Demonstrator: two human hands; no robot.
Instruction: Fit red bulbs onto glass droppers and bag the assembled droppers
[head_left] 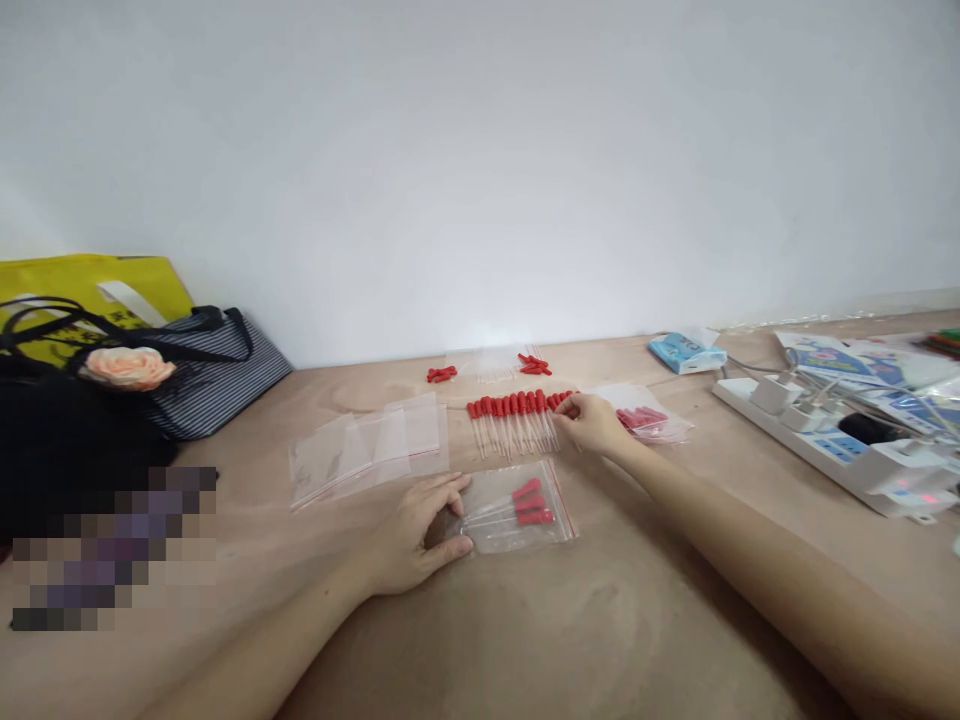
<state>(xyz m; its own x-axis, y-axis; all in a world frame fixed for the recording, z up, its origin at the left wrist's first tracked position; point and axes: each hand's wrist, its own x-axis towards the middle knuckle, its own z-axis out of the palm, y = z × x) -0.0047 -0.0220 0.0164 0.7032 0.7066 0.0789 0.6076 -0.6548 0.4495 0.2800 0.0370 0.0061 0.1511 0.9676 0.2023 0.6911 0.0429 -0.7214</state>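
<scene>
A clear zip bag [495,540] with a red strip along its right edge lies flat, holding three droppers with red bulbs [534,502]. My left hand [416,530] is on the bag's left end, thumb and fingers closed around that end. Behind the bag, several red-topped glass droppers [517,405] lie side by side in a row. At the row's right end is my right hand [589,422], its fingertips pinched at a dropper; whether it is gripped is too small to tell.
Flat bags [375,450] overlap at left; filled bags [649,420] lie right. Loose red bulbs [535,364] and glass tubes sit near the wall. A power strip [795,430], tissue pack [686,352] and papers are at right, a striped bag [217,370] and yellow bag [150,285] at left.
</scene>
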